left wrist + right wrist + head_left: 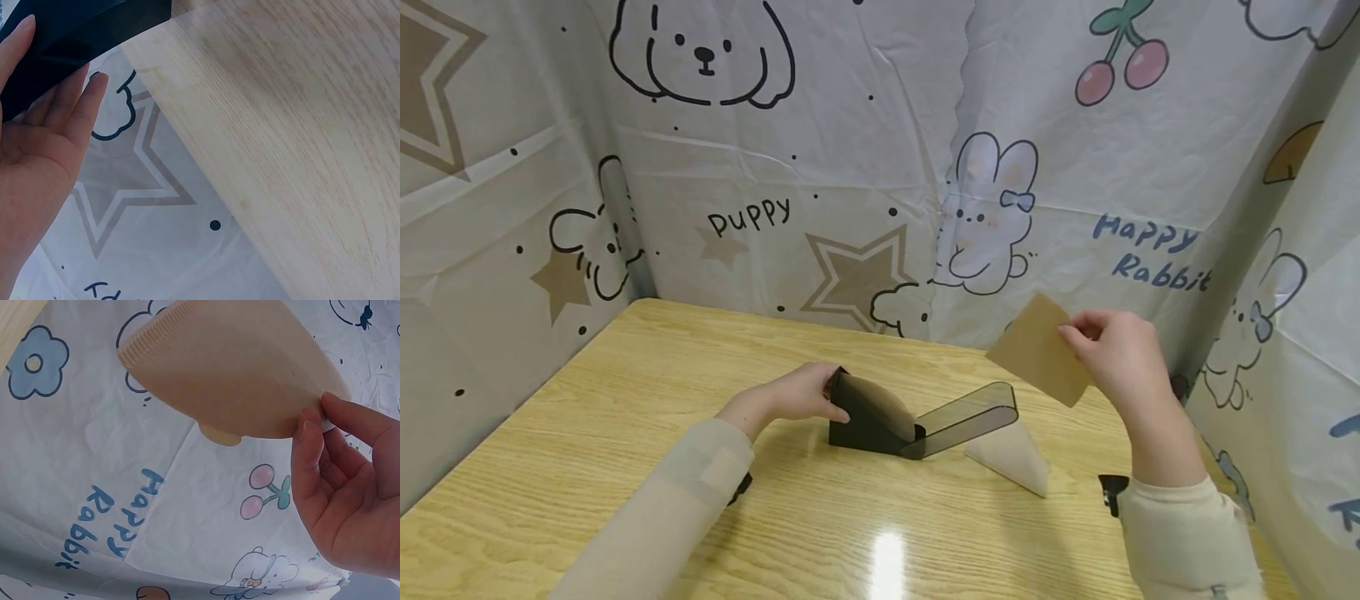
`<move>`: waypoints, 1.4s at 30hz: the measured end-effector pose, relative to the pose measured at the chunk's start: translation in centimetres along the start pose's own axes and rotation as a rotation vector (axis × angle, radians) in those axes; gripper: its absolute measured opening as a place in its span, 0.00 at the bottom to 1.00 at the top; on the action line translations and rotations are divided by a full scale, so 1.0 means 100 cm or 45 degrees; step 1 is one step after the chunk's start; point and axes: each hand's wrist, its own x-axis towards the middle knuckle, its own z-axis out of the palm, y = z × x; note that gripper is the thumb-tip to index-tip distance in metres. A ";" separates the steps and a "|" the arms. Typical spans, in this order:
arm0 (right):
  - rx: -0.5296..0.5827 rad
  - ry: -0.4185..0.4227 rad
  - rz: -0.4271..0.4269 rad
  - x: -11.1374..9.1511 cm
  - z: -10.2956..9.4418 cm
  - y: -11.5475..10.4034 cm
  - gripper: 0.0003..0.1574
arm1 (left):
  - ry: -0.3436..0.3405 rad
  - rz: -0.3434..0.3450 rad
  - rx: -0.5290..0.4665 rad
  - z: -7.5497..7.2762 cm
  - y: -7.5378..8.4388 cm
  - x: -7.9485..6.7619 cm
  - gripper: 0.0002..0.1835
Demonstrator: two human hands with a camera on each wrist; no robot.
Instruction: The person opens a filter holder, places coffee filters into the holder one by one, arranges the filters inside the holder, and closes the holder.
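Observation:
My left hand [801, 392] grips the back end of a black coffee filter holder [865, 425] standing on the table. In the left wrist view, the thumb is on one side of the holder [94, 37] and the fingers on the other. Brown paper shows inside it, and its see-through smoky lid [966, 423] is swung open to the right. Above the table on the right, my right hand [1120, 354] pinches a brown paper coffee filter [1037, 350] by its edge. The right wrist view shows a crimped seam along this filter [250, 375].
Another paper filter [1011, 462], paler, lies on the wooden table [820, 525] beside the lid, partly behind it. Printed curtains [850, 183] hang along the back and both sides of the table.

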 end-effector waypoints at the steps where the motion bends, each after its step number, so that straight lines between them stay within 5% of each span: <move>1: -0.002 0.004 -0.001 0.000 0.000 -0.002 0.16 | -0.001 0.000 -0.001 0.000 0.000 0.000 0.12; 22: 0.158 0.086 -0.157 -0.014 0.018 -0.048 0.11 | 0.008 -0.014 0.024 0.000 -0.001 0.000 0.13; 42: 0.214 -0.027 -0.203 -0.010 0.043 -0.064 0.10 | 0.002 -0.047 0.003 0.000 -0.002 -0.001 0.13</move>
